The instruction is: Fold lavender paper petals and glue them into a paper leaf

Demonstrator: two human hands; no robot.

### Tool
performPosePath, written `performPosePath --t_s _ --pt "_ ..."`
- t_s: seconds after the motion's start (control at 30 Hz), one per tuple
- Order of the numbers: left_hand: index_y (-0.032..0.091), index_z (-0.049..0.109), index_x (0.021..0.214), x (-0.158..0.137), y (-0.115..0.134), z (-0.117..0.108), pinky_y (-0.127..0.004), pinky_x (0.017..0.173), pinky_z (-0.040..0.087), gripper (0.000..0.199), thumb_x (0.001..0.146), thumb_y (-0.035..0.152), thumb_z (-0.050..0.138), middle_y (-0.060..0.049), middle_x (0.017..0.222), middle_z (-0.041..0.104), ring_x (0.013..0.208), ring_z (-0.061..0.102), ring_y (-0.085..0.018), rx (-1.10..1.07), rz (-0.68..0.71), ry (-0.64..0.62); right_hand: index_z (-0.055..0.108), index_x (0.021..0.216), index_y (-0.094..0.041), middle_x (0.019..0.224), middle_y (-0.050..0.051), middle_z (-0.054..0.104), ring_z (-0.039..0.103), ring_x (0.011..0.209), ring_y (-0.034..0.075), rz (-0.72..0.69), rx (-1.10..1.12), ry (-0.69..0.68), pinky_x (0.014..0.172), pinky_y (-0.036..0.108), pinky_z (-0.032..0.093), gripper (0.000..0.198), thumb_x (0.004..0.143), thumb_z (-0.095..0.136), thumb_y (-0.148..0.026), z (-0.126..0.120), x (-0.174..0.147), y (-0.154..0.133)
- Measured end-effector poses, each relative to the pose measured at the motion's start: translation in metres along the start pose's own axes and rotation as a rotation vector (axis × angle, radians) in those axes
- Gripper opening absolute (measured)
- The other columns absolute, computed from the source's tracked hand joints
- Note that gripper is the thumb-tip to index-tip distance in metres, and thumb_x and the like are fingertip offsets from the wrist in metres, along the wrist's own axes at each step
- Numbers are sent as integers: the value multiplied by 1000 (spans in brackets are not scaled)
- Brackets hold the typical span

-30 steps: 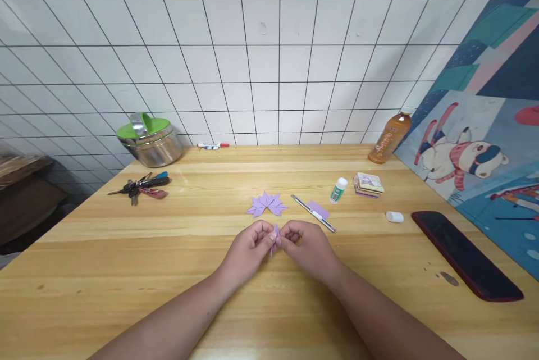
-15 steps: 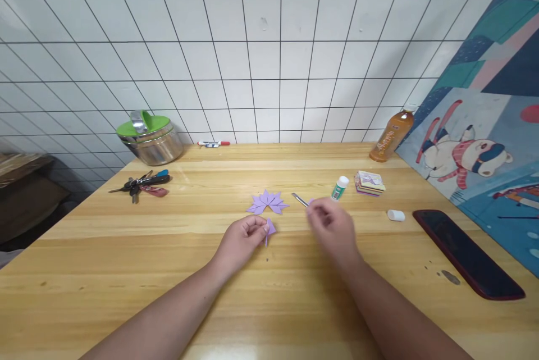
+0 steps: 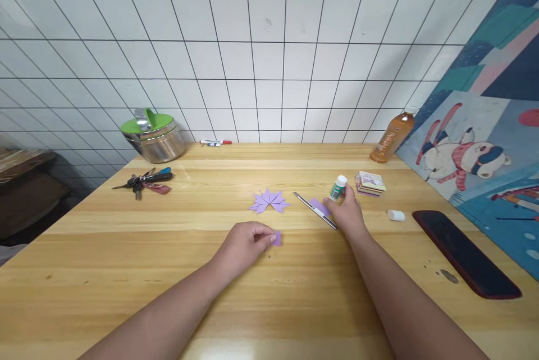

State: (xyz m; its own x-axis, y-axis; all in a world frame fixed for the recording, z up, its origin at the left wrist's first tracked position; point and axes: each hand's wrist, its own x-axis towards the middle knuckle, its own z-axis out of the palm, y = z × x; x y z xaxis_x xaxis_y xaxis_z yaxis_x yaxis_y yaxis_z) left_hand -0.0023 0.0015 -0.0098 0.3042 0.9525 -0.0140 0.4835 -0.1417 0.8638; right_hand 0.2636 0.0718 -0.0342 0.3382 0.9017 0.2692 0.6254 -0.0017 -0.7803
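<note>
My left hand (image 3: 248,242) is closed in a pinch on a small purple paper piece (image 3: 277,238), just above the table. Behind it several pointed purple folded papers form a fan (image 3: 270,201). My right hand (image 3: 349,214) has its thumb and fingers around the lower part of a green and white glue stick (image 3: 338,187), which stands nearly upright; its base is partly hidden by the hand. Left of this hand a slim silver utility knife (image 3: 315,211) lies slanted, beside and partly over a flat purple paper (image 3: 320,205).
A stack of small paper cards (image 3: 370,183), a white cap (image 3: 396,215) and a dark phone (image 3: 465,253) lie to the right. An orange drink bottle (image 3: 392,138) stands at the back right. Keys (image 3: 147,181), a green-lidded metal pot (image 3: 158,141) and markers (image 3: 215,142) are at the left and back.
My right hand has moved from over the knife to the glue stick, uncovering the knife and the flat purple paper. The paper in my left hand is turned and shows as a small square.
</note>
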Motion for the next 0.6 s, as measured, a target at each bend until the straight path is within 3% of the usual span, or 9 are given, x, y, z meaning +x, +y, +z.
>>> performPosePath --t_s 0.1,0.23,0.3,0.37,0.43,0.53,0.6 --pt "26 72 76 -1 -2 2 -24 67 43 20 80 26 53 1 81 71 75 62 -15 146 65 -45 47 120 -22 107 9 62 57 103 24 44 5 -124 90 41 42 44 78 49 -34 -4 1 -5" --pt "26 72 73 3 -2 3 -24 67 42 18 78 25 55 -1 81 66 74 59 -14 273 121 37 51 122 -26 111 8 57 55 100 23 -171 14 -146 88 40 42 40 83 46 -36 -15 -11 -26" --pt "26 72 75 6 0 1 -25 66 41 14 77 26 58 0 77 64 71 57 -14 333 107 61 51 121 -27 107 6 57 58 85 18 -214 120 -262 75 34 48 40 83 48 -38 -21 -22 -40" --pt "25 70 71 9 2 -1 -27 67 38 10 73 34 64 1 72 63 72 55 -16 430 76 132 48 121 -27 91 2 58 55 68 14 -169 244 -356 62 29 49 51 74 62 -38 -26 -32 -51" --pt "25 68 64 10 4 -3 -28 69 36 15 71 37 66 0 71 63 75 54 -18 481 60 167 52 107 -23 79 -1 55 52 62 12 -102 441 -442 56 25 49 46 66 70 -37 -27 -39 -60" --pt "25 69 63 9 4 -4 -26 61 33 19 75 38 61 1 62 61 63 52 -15 421 57 104 52 96 -19 75 -1 54 53 64 12 -10 644 -536 60 27 50 40 65 70 -37 -24 -45 -67" --pt "25 70 66 8 2 -3 -25 55 31 22 76 40 58 2 58 60 56 49 -14 356 49 72 49 96 -20 79 0 55 55 68 13 -35 666 -537 64 29 50 37 70 66 -39 -20 -49 -70"
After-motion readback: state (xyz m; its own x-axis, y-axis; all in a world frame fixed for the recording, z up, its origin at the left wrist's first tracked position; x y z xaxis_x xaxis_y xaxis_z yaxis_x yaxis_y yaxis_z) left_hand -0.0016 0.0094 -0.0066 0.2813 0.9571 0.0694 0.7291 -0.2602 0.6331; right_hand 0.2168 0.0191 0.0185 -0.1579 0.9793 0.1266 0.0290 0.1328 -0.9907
